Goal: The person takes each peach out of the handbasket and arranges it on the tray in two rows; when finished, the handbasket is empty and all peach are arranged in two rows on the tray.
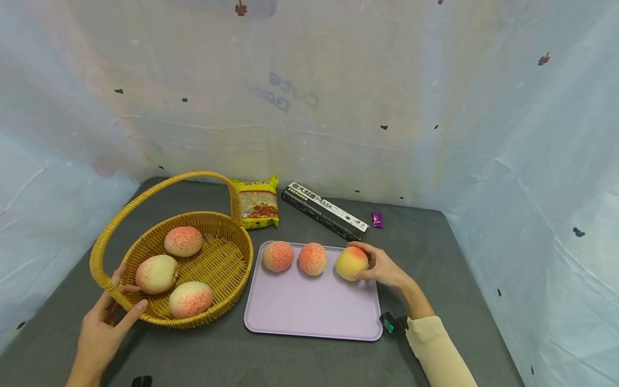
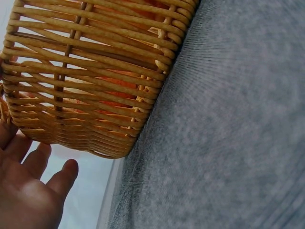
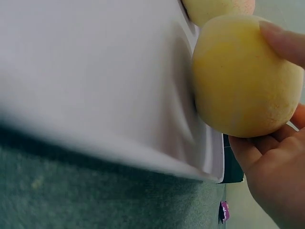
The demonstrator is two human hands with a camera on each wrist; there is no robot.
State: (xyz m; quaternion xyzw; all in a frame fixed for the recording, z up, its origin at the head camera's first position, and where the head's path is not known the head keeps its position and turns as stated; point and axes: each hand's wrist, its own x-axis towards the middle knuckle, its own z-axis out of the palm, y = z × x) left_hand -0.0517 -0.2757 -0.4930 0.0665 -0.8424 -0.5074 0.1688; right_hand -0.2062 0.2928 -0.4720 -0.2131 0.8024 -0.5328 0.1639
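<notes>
Yellow peach (image 1: 350, 264) rests between the curled thumb and fingers of the right hand (image 1: 385, 269) at a lilac tray's (image 1: 314, 309) far right corner, beside two speckled peaches (image 1: 312, 259); the left hand (image 1: 103, 325) grips a wicker basket (image 1: 224, 258).

Grey table (image 1: 309, 357) bears basket (image 1: 222, 259), tray (image 1: 314, 309), packet (image 1: 258, 204), box (image 1: 324, 210), purple sweet (image 1: 376, 219)

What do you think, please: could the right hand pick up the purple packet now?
Probably not yet: the right hand holds the yellow peach, though the way to the purple packet looks free.
</notes>
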